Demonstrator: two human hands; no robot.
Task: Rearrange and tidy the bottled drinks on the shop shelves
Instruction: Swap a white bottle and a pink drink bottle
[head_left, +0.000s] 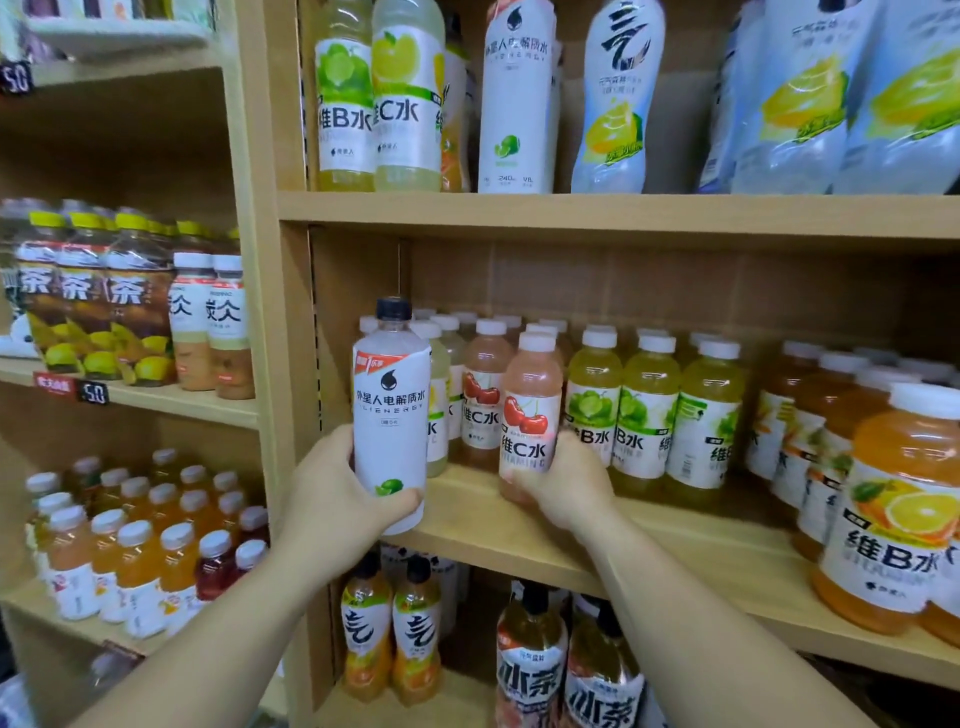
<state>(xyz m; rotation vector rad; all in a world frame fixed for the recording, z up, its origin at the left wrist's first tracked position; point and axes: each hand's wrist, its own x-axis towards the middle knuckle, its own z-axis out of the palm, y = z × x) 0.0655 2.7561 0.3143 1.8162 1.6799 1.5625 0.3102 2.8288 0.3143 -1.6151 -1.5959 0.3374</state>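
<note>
1. Left hand curled round the lower half of a tall clear plastic bottle with a white wrap label and a black cap, thumb on the front near the small green lime print.
2. Bottle held upright in the air, just before the left front corner of the pale wooden middle shelf, its base a little below the front edge.
3. Right hand closed around the bottom part of a pink plastic bottle with a white cap and a cherry label, at the front edge of the same shelf, just left of the green-yellow bottles with white caps.
4. Seemingly full, so probably rather heavy for one hand. Thin walls likely to give under a strong squeeze, and glossy label likely slippery. Better to take hold at the middle of the body, not at the cap, and to keep upright.
5. Similar-looking white bottle on the upper shelf, near its front edge. Maybe the proper place for the held one, but only a guess.
6. Hard to make out:
   - whether the pink bottle stands on the shelf or is lifted, its base being covered by the right hand;
   - most fingers of both hands, hidden behind the bottles;
   - back rows, showing only caps;
   - orange bottles at the right end, blurred and cut off.
</note>
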